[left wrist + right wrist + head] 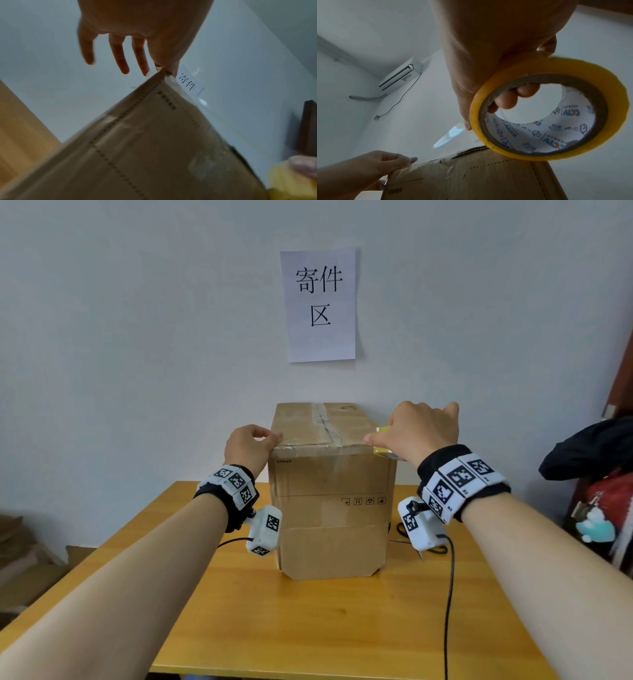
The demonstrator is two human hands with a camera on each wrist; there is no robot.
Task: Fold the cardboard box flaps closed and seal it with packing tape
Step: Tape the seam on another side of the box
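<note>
Left hand [250,448] at 9 o'clock of the box top: thumb and forefinger pressed together on the free end of the clear tape [318,444], right at the near-left corner; the other fingers [120,56] hang straight and apart, touching nothing

Cardboard box [330,491] stands tall at the middle of the wooden table [308,621], flaps closed. A strip of clear tape already runs along the centre seam from 12 to 6 o'clock. A second strip looks stretched along the near top edge between the two hands; the film is faint, so how much of it is stuck down I cannot tell

Right hand [416,429] at 3 o'clock, over the near-right corner: fingers curled through the core of the yellow tape roll [553,108], thumb on the outer rim, roll just above the corner

Judgement: step in hand is laying this cross strip along the near edge. To do it well:
- keep the left pinch fixed at the corner as anchor
- hold the film taut and level before lowering, so no wrinkles form
- carry the roll past the right corner and down the side face
- rub the strip flat from 9 toward 3 o'clock, then cut

Risk: slack film folding onto itself
</note>
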